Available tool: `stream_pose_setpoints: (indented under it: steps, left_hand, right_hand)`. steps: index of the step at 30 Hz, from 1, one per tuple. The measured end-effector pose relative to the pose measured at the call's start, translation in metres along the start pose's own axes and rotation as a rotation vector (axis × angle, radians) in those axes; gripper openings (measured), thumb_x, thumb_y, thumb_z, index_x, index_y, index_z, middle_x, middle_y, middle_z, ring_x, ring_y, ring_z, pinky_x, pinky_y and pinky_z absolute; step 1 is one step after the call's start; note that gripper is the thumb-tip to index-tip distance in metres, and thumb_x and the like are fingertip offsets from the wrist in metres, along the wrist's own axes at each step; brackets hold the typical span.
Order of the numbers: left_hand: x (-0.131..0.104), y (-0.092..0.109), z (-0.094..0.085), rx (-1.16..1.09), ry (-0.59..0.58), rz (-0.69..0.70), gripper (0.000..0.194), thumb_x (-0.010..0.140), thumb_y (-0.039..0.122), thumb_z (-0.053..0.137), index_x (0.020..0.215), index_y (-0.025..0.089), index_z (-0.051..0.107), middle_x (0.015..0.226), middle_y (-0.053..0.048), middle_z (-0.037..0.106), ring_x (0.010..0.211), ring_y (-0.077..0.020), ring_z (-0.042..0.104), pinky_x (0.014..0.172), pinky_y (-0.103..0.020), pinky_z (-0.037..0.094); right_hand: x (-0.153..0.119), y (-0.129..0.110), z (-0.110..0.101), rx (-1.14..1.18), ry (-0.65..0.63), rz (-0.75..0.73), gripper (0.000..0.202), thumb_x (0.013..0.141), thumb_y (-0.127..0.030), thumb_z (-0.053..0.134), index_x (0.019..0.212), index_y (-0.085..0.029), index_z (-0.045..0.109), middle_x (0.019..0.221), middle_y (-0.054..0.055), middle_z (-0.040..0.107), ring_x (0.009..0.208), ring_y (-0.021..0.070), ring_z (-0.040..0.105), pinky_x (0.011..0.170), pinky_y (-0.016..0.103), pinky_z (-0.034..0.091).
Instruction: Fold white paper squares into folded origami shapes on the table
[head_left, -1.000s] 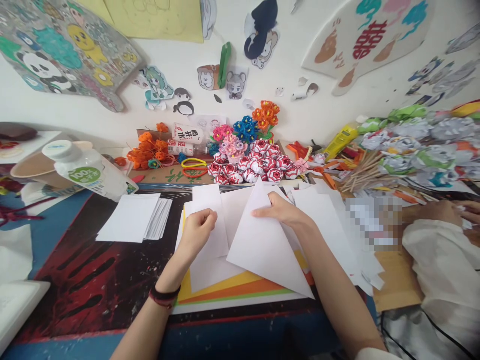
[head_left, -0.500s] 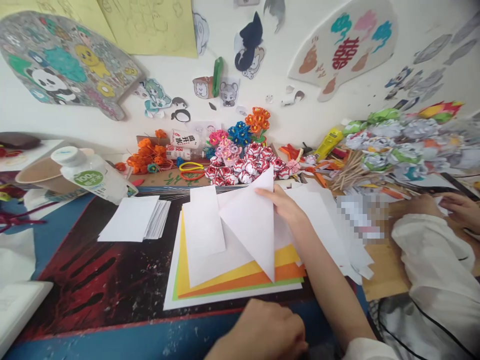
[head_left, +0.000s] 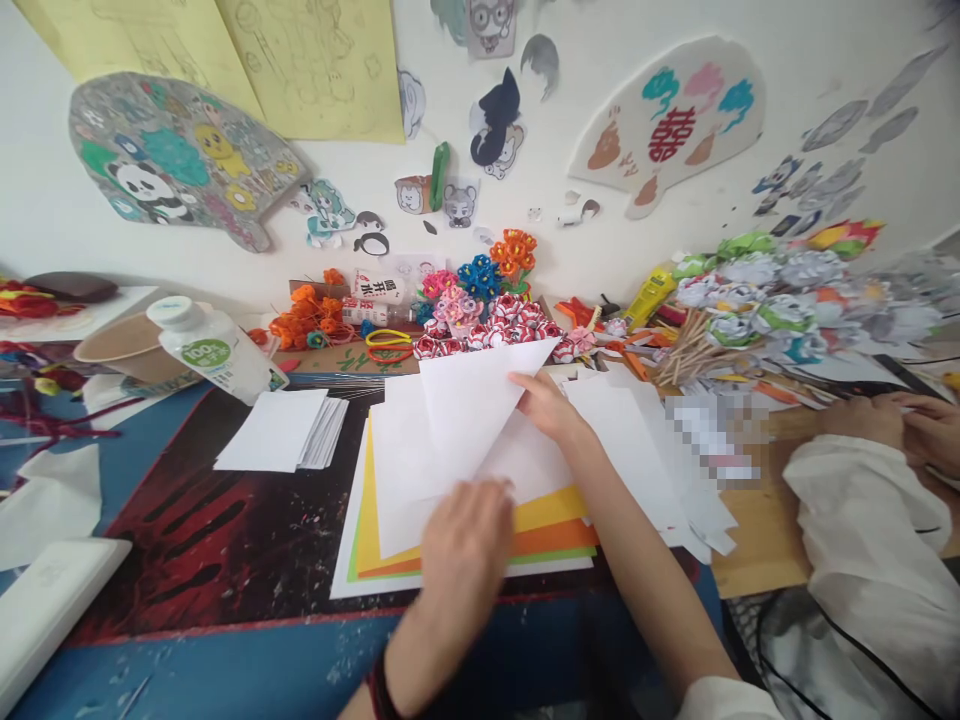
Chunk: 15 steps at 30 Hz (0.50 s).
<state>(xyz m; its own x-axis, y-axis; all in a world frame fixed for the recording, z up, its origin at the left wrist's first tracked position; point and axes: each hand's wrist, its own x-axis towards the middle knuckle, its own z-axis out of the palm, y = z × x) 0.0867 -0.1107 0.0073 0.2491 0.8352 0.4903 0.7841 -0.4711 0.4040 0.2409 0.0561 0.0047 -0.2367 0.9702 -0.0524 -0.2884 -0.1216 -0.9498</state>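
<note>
Folded white paper (head_left: 469, 405), triangular, one: raised over coloured sheets (head_left: 551, 538), right edge pinched in the right hand's (head_left: 551, 408) fingers. Left hand (head_left: 466, 545): blurred near lower tip, fingers curled; grip cannot be told. Handling: light pinch, edges aligned advisable. Margins: red-and-white paper flowers (head_left: 510, 325) close behind; loose white sheets (head_left: 622, 450) right; wider counter (head_left: 296, 540) stretch left.

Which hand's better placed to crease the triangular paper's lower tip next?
Likely the left hand: though blurred, it's near the lower tip of the triangular white paper, while the right hand holds it higher up.
</note>
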Motion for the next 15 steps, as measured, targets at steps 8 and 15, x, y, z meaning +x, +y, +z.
stream_pose_setpoints:
  steps: [8, 15]
  left_hand:
    - [0.069, -0.113, -0.018, -0.286, -0.140, -0.412, 0.034, 0.082, 0.045, 0.060, 0.096, 0.015, 0.065, 0.080, -0.003, 0.064, 0.064, -0.0151, 0.057, 0.059, -0.026, 0.042]
    - [0.077, -0.125, -0.024, -0.217, 0.314, -0.058, 0.013, 0.085, 0.028, 0.062, 0.085, 0.020, 0.072, 0.086, -0.003, 0.071, 0.077, -0.0163, 0.055, 0.071, -0.029, 0.043]
  right_hand:
    - [0.006, 0.013, -0.001, 0.173, -0.063, -0.035, 0.035, 0.071, -0.031, 0.074, 0.102, -0.020, 0.067, 0.107, 0.006, 0.071, 0.094, 0.0232, 0.066, 0.081, 0.035, 0.051]
    - [0.009, 0.009, -0.005, 0.131, -0.126, 0.040, 0.050, 0.081, -0.049, 0.064, 0.125, -0.026, 0.054, 0.117, 0.008, 0.066, 0.098, 0.0226, 0.066, 0.091, 0.042, 0.049]
